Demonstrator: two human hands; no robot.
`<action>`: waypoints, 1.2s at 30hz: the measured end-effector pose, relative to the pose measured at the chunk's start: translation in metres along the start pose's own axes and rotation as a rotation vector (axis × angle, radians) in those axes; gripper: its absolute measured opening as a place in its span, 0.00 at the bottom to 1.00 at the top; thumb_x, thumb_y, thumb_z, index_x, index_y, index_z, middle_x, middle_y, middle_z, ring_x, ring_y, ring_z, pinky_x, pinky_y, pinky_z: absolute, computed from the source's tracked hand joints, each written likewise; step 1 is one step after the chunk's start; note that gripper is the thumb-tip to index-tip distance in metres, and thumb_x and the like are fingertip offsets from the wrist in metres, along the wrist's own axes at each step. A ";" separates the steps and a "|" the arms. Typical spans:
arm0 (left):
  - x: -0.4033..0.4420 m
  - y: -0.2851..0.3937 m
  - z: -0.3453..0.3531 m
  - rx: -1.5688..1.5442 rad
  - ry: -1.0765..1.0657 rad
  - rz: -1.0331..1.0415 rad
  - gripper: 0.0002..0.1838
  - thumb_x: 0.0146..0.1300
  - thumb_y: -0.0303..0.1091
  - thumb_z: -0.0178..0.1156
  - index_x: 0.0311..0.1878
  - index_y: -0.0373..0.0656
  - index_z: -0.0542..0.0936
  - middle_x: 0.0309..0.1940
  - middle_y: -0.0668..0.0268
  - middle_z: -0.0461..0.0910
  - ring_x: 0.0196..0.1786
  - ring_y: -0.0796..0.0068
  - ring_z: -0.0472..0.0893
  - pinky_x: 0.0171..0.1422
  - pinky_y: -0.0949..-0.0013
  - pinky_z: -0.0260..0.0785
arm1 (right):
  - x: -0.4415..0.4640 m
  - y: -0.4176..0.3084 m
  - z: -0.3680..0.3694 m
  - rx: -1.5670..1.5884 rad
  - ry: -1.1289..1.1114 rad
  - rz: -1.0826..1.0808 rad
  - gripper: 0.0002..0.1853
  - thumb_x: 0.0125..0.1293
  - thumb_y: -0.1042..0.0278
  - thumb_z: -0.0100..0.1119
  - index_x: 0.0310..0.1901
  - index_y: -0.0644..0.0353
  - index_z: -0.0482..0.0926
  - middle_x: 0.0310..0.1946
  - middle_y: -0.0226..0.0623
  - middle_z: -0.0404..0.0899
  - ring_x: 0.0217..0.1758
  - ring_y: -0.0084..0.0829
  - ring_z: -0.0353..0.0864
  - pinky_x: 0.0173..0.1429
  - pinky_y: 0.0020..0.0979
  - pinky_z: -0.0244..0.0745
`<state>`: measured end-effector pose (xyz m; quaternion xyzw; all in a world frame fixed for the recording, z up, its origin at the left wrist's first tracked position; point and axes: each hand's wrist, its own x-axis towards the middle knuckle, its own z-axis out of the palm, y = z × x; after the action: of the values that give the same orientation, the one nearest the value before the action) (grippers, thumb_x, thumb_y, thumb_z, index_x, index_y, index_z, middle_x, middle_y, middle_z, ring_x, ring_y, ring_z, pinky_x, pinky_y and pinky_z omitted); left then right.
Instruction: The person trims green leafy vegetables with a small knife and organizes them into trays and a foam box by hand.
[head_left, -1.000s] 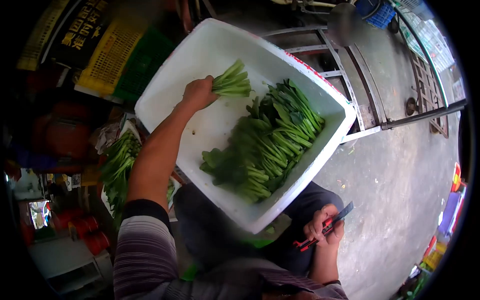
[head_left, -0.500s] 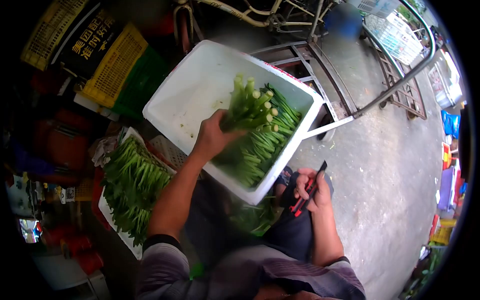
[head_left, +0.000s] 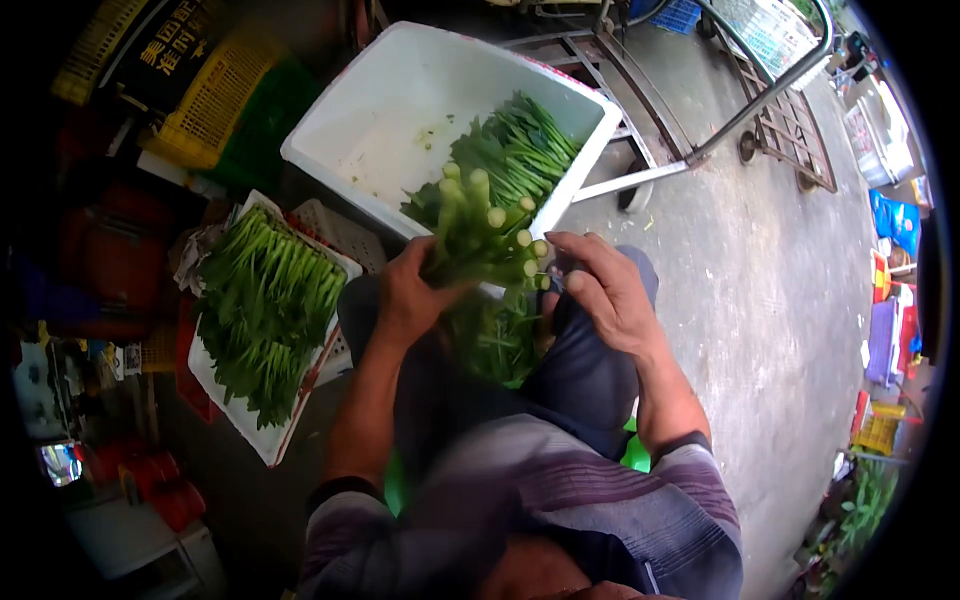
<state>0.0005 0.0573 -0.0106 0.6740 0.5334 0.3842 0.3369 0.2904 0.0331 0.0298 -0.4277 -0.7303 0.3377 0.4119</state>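
My left hand (head_left: 410, 290) is wrapped round a bunch of leafy greens (head_left: 490, 235), cut ends facing up and right. Just right of the stem ends is my right hand (head_left: 610, 295), its thumb and index finger apart and nothing visible between them. No knife can be made out. Beyond the bunch stands a white foam box (head_left: 370, 110) with more greens (head_left: 525, 150) laid along its right side. At the left, a white tray (head_left: 270, 440) carries a thick layer of greens (head_left: 270, 310). Loose leaves (head_left: 505, 350) lie below, between the knees.
A metal cart frame (head_left: 640, 185) stands right of the foam box, with a second wheeled rack (head_left: 790, 130) farther off. Yellow (head_left: 210, 100) and green (head_left: 255, 135) crates are at the upper left. Grey floor (head_left: 750, 350) stretches along the right.
The bunch has moved out of the foam box toward my body in my left hand. My right hand has come up to the stem ends, and the red and black knife it held is no longer visible.
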 end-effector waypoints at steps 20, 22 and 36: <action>-0.018 -0.004 0.009 -0.106 -0.281 -0.101 0.28 0.49 0.26 0.83 0.53 0.34 0.82 0.44 0.60 0.89 0.46 0.77 0.86 0.52 0.67 0.79 | -0.017 -0.008 -0.018 -0.063 -0.293 0.043 0.28 0.72 0.53 0.66 0.63 0.67 0.75 0.51 0.52 0.84 0.52 0.56 0.84 0.57 0.45 0.78; -0.017 -0.005 0.010 -0.141 -0.307 -0.135 0.29 0.49 0.25 0.83 0.54 0.34 0.82 0.45 0.60 0.89 0.47 0.78 0.86 0.54 0.67 0.79 | -0.019 -0.010 -0.019 -0.057 -0.285 0.045 0.28 0.71 0.53 0.67 0.63 0.67 0.75 0.52 0.52 0.84 0.52 0.56 0.85 0.58 0.45 0.78; 0.002 0.004 0.017 -0.155 -0.401 -0.138 0.33 0.48 0.23 0.81 0.61 0.37 0.79 0.51 0.61 0.86 0.53 0.70 0.84 0.57 0.62 0.77 | -0.028 -0.022 -0.019 -0.011 -0.113 0.040 0.28 0.62 0.51 0.75 0.58 0.59 0.79 0.33 0.45 0.83 0.36 0.52 0.85 0.41 0.47 0.77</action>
<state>0.0175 0.0581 -0.0154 0.6711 0.4694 0.2582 0.5124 0.3082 0.0011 0.0479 -0.4248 -0.7456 0.3652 0.3608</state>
